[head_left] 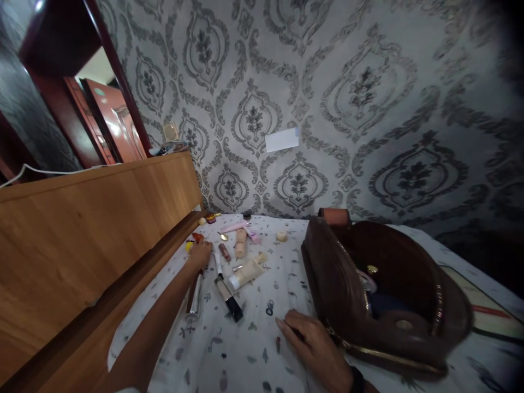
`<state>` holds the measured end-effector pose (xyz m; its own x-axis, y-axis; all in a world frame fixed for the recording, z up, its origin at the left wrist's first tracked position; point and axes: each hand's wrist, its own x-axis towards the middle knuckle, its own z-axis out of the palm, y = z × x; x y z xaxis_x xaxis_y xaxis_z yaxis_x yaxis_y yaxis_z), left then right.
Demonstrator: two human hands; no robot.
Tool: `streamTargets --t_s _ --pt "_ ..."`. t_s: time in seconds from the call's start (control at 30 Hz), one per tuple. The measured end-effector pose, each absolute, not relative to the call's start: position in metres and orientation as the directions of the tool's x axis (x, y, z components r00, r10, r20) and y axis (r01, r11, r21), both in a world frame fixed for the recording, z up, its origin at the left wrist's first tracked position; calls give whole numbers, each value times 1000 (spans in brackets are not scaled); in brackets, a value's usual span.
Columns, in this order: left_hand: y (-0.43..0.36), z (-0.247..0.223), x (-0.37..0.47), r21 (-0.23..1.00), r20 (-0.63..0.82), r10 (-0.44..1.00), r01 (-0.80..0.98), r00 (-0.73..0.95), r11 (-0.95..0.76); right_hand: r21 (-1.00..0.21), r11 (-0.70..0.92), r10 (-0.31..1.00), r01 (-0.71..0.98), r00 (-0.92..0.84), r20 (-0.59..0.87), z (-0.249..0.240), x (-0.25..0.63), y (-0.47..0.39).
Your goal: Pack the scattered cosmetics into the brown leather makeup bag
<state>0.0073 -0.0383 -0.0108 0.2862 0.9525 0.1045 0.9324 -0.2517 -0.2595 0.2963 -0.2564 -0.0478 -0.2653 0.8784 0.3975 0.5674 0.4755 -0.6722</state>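
Note:
My left hand (200, 254) reaches to the far left of the patterned sheet. Its fingers are closed beside a small orange-red item (198, 237) and a yellow item (189, 246); what they grip, if anything, is hidden. My right hand (313, 344) rests on the sheet with fingers loosely stretched and nothing in it, close to an open brown handbag (339, 273). Between the hands lie a cream squeeze tube (248, 271), a black-capped bottle (228, 298), a brown and silver tube (195, 295), a beige tube (240, 243) and a dark hair tie (269, 308).
A wooden board (102, 218) rises along the left side. Patterned wallpaper covers the wall (295, 98) behind. Pink tubes (241, 226), a round beige item (281, 236) and small jars (210, 218) lie farther back. A flat panel (487, 305) sits right of the handbag.

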Motion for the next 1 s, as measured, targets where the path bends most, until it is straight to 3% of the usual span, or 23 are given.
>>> streamTargets --t_s 0.2,0.47,0.6,0.7,0.8,0.87,0.93,1.0 --pt "-43 0 10 -350 104 933 891 343 -289 -665 469 881 581 -256 398 -49 295 -257" --pt "-63 22 8 -357 73 885 841 460 -408 -670 447 889 592 -212 405 -53 294 -261" --pt "-66 25 2 -302 223 872 882 435 -362 -662 471 875 583 -217 432 -54 295 -261" --pt "-71 31 2 -65 452 831 941 325 -332 -658 472 874 587 -213 436 -56 295 -260" --pt "-84 39 10 448 568 818 799 93 -402 -674 458 882 579 -205 424 -56 296 -259" --pt "-97 43 21 779 492 869 471 -51 -413 -692 444 892 569 -203 405 -53 297 -259" --pt "-113 43 34 917 365 927 205 -85 -342 -702 440 895 560 -207 396 -50 297 -259" --pt "-130 40 48 972 235 968 5 -85 -235 -722 437 898 536 -212 385 -46 298 -260"
